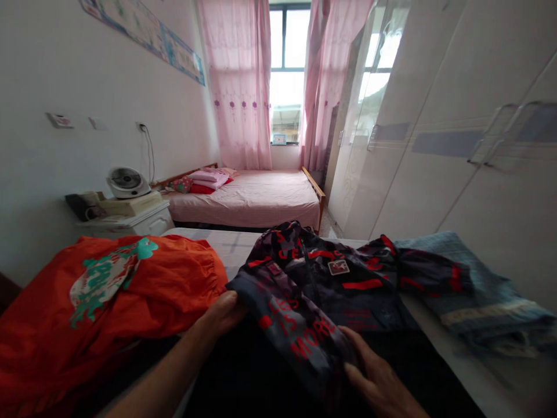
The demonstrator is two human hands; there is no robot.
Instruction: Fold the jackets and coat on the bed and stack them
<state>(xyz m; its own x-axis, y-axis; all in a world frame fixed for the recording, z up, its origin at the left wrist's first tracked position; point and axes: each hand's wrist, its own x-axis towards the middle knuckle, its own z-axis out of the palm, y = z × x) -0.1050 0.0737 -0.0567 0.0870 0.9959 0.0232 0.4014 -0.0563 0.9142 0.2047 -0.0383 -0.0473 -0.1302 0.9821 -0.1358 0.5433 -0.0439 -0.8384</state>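
Note:
A dark patterned jacket (322, 290) with red lettering and red stripes lies spread in front of me. My left hand (228, 312) is closed on its left edge, the thumb on top of the cloth. Lower down, my right hand (368, 371) grips the sleeve printed "LESS IS MORE", which is folded across the jacket's front. The other sleeve (430, 273) stretches right, over folded blue denim (487, 296). Black cloth (243, 371) lies below the jacket. Left of my left hand is an orange garment (161, 284) with a green and white print.
Beyond the jacket stands a pink-sheeted bed (261, 197) with a wooden frame and folded pink bedding (211, 177). A small fan (127, 182) sits on a white bedside cabinet (143, 220) at the left. White wardrobes (448, 116) line the right side. Pink curtains (237, 81) flank the window.

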